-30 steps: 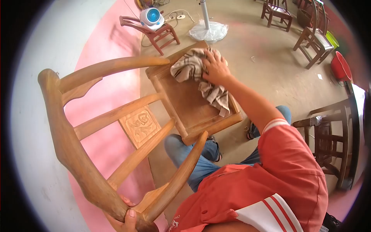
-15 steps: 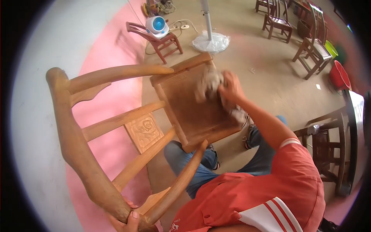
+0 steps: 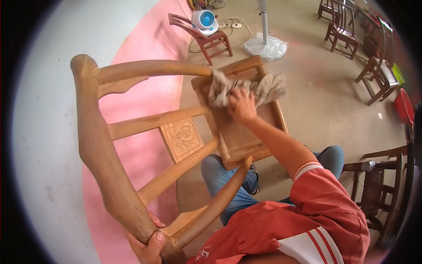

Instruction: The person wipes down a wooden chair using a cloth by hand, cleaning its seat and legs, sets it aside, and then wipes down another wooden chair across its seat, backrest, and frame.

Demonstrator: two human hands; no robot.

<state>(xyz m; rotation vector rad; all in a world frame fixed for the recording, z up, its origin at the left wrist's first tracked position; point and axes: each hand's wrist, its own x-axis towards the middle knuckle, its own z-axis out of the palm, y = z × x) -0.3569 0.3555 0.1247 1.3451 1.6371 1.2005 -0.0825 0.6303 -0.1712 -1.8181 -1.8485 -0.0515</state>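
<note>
A wooden chair (image 3: 171,169) with a carved back panel stands tilted in front of me, its top rail toward my lower left. My left hand (image 3: 150,247) is wrapped round the lower end of that rail, thumb on top. On the far part of the seat (image 3: 239,132), my right hand (image 3: 242,105) presses a crumpled grey-brown rag (image 3: 268,90). The rag bunches beyond the fingers and hangs over the seat's right edge. Some of my right fingertips are blurred or buried in the cloth.
A small chair (image 3: 213,42) by the pink and white wall holds a white and blue fan (image 3: 205,21). Beyond the seat is a pole on a plastic-wrapped base (image 3: 265,47). Dark chairs (image 3: 380,72) and a red bucket (image 3: 403,106) stand at right.
My right hand has swept the rag across the seat toward the chair's back. The view has shifted, so the chair sits further right. My left hand keeps its hold on the rail.
</note>
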